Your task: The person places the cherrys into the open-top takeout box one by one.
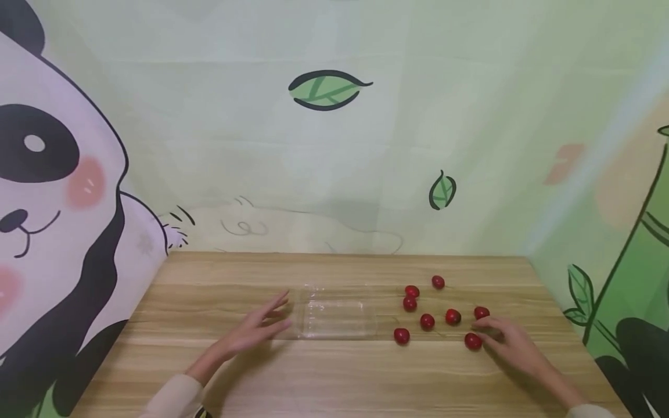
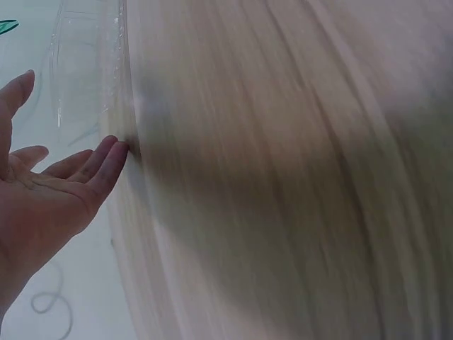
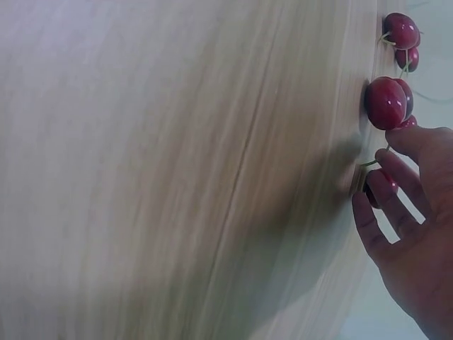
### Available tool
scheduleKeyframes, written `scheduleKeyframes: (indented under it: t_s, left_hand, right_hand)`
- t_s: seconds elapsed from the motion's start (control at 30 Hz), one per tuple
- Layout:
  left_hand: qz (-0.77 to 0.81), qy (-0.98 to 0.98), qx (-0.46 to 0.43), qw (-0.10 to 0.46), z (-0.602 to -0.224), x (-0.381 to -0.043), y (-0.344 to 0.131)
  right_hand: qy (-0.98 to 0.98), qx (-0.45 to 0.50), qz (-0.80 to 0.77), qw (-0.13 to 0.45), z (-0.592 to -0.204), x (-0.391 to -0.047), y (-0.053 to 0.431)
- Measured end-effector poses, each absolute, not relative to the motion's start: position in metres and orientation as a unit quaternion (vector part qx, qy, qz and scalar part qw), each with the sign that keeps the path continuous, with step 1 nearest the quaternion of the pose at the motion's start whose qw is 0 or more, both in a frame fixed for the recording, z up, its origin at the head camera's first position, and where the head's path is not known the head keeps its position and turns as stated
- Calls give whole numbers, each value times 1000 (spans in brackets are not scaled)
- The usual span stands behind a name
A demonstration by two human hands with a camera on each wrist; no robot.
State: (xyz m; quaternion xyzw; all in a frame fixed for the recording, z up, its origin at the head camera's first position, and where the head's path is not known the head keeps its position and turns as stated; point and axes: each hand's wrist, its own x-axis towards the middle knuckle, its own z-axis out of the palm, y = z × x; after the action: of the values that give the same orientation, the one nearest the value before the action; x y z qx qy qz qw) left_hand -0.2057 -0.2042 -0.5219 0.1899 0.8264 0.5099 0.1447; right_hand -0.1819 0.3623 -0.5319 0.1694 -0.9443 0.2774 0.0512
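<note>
In the head view my right hand [image 1: 514,348] is at the right end of several red cherries. Its thumb is beside the nearest cherry [image 1: 473,341], and the index finger reaches in front of another cherry [image 1: 481,312]. The right wrist view shows thumb and index tip a little apart, with a thin green stem near them; a large cherry [image 3: 386,103] lies just past the thumb, and another cherry [image 3: 382,188] is partly hidden behind the fingers. My left hand [image 1: 251,334], fingers extended, is at the left side of a clear plastic box [image 1: 340,319]; whether it touches is unclear.
More cherries lie loose between the box and my right hand, among them a left front cherry [image 1: 402,335] and a far cherry [image 1: 438,282]. Everything rests on a wood-grain table [image 1: 334,377]. A printed cloth backdrop [image 1: 235,116] stands behind the table.
</note>
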Motion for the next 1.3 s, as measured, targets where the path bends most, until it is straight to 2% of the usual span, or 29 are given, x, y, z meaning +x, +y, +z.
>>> scheduleKeyframes:
  t_s: [0.23,0.7,0.93,1.13,1.3]
  left_hand:
    - [538,810,164,167,-525,-211,-194]
    - [550,808,156,146,-529,-218,-188]
    - [544,811,161,141,-528,-218,-188]
    - [531,816,180,137,-528,-219,-188]
    - [533,812,184,150,-529,-219,-188]
  right_hand:
    - [-947,173,266,41,-532,-183,362]
    - [-957,180,217,75,-537,-178,361]
    - [-956,169,229,71,-536,-179,360]
    - [-947,187,242,100,-538,-178,366]
    - [-934,195,291,74,-537,-175,372]
